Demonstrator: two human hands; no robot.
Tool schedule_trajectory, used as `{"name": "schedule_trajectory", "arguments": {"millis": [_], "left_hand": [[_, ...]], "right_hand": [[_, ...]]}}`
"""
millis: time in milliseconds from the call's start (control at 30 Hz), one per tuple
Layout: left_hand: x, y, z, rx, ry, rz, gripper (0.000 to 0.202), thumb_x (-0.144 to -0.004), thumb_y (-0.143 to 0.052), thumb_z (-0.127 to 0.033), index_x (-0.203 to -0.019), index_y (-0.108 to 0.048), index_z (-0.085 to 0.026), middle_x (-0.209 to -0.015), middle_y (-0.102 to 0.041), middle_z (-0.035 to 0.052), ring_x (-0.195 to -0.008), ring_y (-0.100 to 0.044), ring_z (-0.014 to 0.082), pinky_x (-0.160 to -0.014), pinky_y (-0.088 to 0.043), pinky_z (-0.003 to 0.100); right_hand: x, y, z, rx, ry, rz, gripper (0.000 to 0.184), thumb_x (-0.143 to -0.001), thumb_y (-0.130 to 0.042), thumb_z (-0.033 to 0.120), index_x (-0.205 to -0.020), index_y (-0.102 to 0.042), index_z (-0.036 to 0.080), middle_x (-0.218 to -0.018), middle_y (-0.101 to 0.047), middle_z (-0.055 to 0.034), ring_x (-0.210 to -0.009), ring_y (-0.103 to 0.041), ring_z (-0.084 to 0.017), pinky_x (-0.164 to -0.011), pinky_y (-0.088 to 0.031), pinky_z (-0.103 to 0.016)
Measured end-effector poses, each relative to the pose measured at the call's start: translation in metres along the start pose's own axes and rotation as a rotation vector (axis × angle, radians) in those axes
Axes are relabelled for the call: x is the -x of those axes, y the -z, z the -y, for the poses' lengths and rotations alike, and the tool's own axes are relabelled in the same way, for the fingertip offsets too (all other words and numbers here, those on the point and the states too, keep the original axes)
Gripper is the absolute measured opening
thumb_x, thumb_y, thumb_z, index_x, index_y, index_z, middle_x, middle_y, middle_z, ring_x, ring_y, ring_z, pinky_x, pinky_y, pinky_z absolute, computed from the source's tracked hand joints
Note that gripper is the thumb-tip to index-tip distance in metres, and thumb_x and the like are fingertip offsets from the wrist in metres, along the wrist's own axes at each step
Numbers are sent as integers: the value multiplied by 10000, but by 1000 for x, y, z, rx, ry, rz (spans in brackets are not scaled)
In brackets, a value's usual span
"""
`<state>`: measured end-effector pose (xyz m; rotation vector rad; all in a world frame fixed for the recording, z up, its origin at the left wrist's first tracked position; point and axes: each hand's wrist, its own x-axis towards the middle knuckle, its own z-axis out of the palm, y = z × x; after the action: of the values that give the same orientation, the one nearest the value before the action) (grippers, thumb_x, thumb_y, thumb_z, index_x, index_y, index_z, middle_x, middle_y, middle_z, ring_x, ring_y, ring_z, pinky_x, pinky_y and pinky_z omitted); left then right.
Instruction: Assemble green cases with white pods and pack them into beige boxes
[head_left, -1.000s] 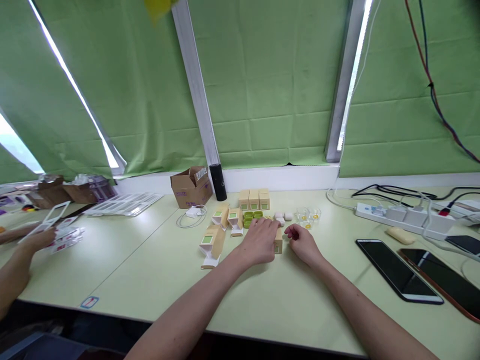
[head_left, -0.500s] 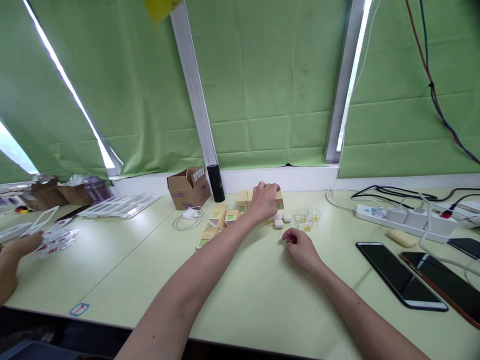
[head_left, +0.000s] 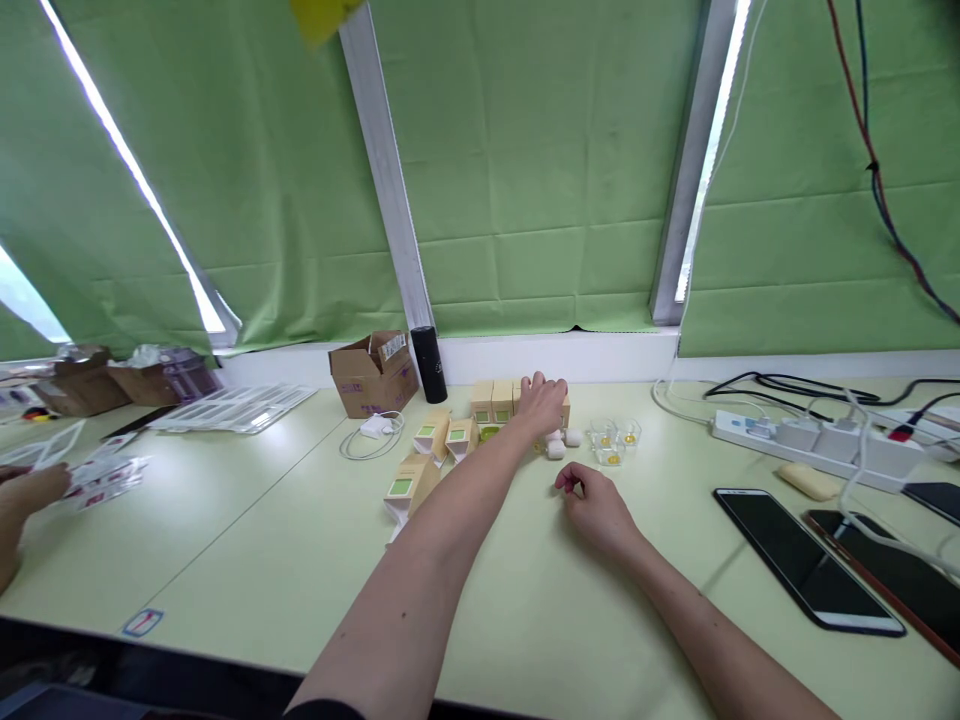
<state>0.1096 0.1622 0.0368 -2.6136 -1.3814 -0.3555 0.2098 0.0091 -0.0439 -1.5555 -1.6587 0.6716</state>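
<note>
My left hand [head_left: 541,405] reaches far across the table, its bent fingers over the right part of a row of small beige boxes [head_left: 502,400]. Its fingertips are hidden behind the hand, and what they grip I cannot make out. Nearer me, my right hand [head_left: 596,505] rests on the table with curled fingers and nothing showing in them. Between the hands lie several small white rolls [head_left: 556,449]. Small clear cups [head_left: 610,454] with yellow centres stand to their right. Beige boxes with green windows stand left of my left forearm, one of them nearest [head_left: 411,487].
An open cardboard carton [head_left: 375,378], a black cylinder [head_left: 428,365] and a white charger with cable [head_left: 376,426] are at the back. At right lie a power strip [head_left: 810,440], phones [head_left: 806,560] and cables. Another person's hand [head_left: 34,490] works at far left.
My left hand has moved slightly right along the box row, uncovering more of it. The nearest beige box shows more fully beside my forearm. My right hand has shifted slightly left.
</note>
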Motion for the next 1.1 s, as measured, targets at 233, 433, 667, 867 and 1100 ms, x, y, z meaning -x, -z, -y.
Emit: {"name": "schedule_trajectory", "arguments": {"millis": [233,433,667,867,1100], "left_hand": [[-3,-8,-2,-65,46,47,451,-804,-593,-68,-1240,-547,-176,-1168,-689,127,-1248,-437,321,-1049,-290,475],[17,-4,-21,-90,62,-15,467,-828,-606,-163,-1291,-546,-162,-1429,-519,171,-1328,-401,319,-1091,-289,450],[33,-4,-43,-56,118,57,370,-843,-603,-292,-1165,-623,-112,-1297,-571,207,-1109,-603,292,-1058,-348,449],[26,-10,-41,-13,137,144,457,-841,-560,-269,-1260,-605,-94,-1377,-553,225,-1179,-608,300,-1054,-389,433],[7,-14,-41,34,212,225,647,-845,-543,-322,-1431,-503,-50,-1618,-322,280,-1309,-552,342,-1077,-415,468]], "right_hand": [[1,2,4,59,-20,18,331,-708,-469,31,-896,-657,228,-883,-676,-7,-812,-596,-188,-665,-368,-259],[4,2,6,114,25,29,324,-738,-486,5,-897,-660,226,-929,-691,-18,-913,-602,-199,-699,-364,-255],[6,2,9,138,41,30,324,-745,-497,-19,-891,-665,217,-942,-693,-31,-948,-586,-202,-714,-350,-252],[6,2,9,134,40,28,323,-739,-499,-27,-888,-663,209,-930,-688,-35,-920,-586,-197,-694,-335,-249],[4,1,6,126,25,31,319,-744,-506,-11,-895,-668,218,-945,-694,-34,-927,-591,-202,-701,-347,-251]]}}
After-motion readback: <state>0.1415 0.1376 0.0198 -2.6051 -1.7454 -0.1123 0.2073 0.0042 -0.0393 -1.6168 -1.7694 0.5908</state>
